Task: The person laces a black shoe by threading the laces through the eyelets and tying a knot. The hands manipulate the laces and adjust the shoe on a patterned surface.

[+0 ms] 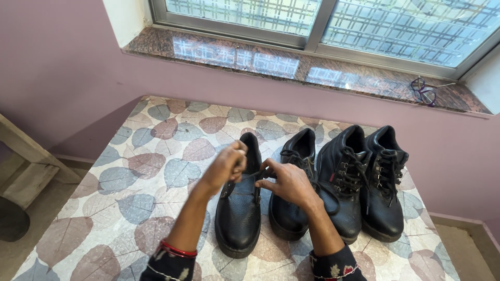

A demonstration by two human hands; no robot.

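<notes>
**Both hands at the lace of the leftmost black shoe**

Your left hand is curled shut, fingers pinched together above the tongue of the leftmost black grained-leather lace-up shoe; your right hand is also closed, thumb and forefinger nipped on a thin black lace that runs taut across the shoe's open throat between the two hands; whether the left fingers grip the same lace end I cannot tell, since the knuckles hide it. Your left wrist carries a red bangle; both forearms come out of dark patterned sleeves at the bottom edge.

The shoe you are working on stands upright with its toe towards you, near the middle of the table; just beside it on the right, touching or nearly so, stands a second black leather shoe, partly covered by your right hand; further right sits a pair of taller black leather boots with laces already threaded through metal eyelets, side by side and pressed close together.

All four stand on a table covered with a leaf-printed cloth in grey, mauve and cream; behind the table a pink-lilac wall rises to a polished speckled stone windowsill; a pair of dark-framed spectacles lies on the sill's right end, well apart from the shoes; a pale wooden frame shows at the left edge.
</notes>
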